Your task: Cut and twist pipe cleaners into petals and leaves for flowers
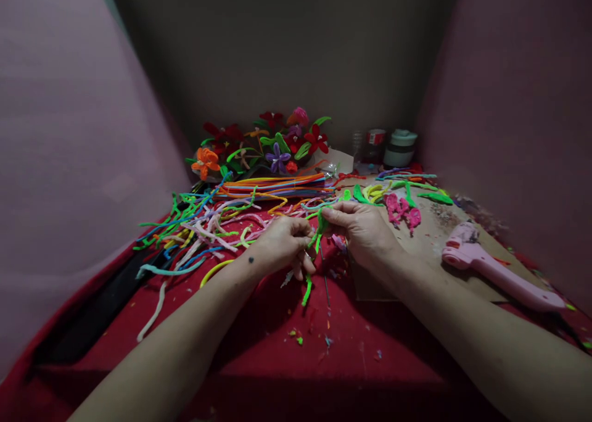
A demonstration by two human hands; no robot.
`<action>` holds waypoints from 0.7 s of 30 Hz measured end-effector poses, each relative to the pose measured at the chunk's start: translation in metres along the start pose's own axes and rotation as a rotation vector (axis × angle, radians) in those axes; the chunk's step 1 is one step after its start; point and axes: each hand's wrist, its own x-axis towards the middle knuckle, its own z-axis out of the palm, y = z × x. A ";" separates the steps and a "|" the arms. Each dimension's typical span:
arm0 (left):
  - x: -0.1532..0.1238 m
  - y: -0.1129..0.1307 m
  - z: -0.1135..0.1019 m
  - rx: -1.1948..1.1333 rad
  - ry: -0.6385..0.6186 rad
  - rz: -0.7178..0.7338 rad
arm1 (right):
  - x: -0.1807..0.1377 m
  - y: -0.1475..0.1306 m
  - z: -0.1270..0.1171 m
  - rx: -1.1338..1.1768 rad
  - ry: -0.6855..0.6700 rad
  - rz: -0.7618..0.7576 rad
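Between my two hands is a bright green pipe cleaner (319, 229), bent and partly hidden by the fingers. My left hand (287, 244) is closed on its lower part, and a green end hangs below those fingers. With thumb and fingertips, my right hand (358, 227) pinches the upper part. A thin dark stem (326, 280) slants down just below the hands; whether it joins the green piece I cannot tell. Loose pink and white pipe cleaners (208, 231) lie left of my left hand. Pink petal shapes (402, 212) rest beyond my right hand.
A pink glue gun (499, 268) lies at the right on a cardboard sheet (435, 237). Bundled pipe cleaners (277, 186) stretch across the back, before several pipe-cleaner flowers (277, 157). A lidded jar (400, 148) stands at back right. Fuzzy scraps dot the red cloth (342, 348).
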 end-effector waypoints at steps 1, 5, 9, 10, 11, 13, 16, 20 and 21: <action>-0.001 0.001 0.000 0.027 -0.004 -0.003 | 0.000 0.000 0.001 0.008 0.010 0.010; -0.006 0.004 -0.002 0.050 0.023 0.015 | 0.000 -0.001 0.000 0.018 0.016 0.011; -0.007 0.002 -0.003 -0.067 0.090 0.112 | 0.002 -0.001 -0.002 0.015 0.033 0.001; -0.006 0.002 -0.003 -0.098 0.082 0.138 | 0.003 -0.001 -0.003 0.022 0.035 0.005; -0.005 0.000 -0.003 -0.122 0.070 0.162 | 0.003 -0.001 -0.003 0.032 0.036 0.010; -0.002 -0.002 -0.003 -0.152 0.047 0.196 | 0.004 -0.001 -0.003 0.058 0.034 0.028; 0.001 -0.007 -0.002 -0.191 0.020 0.202 | 0.003 -0.001 -0.002 0.108 0.035 0.070; 0.002 -0.011 0.000 -0.209 -0.019 0.156 | 0.002 -0.002 0.000 0.156 0.086 0.097; 0.002 -0.011 0.001 -0.203 -0.022 0.144 | 0.002 -0.003 0.001 0.170 0.104 0.096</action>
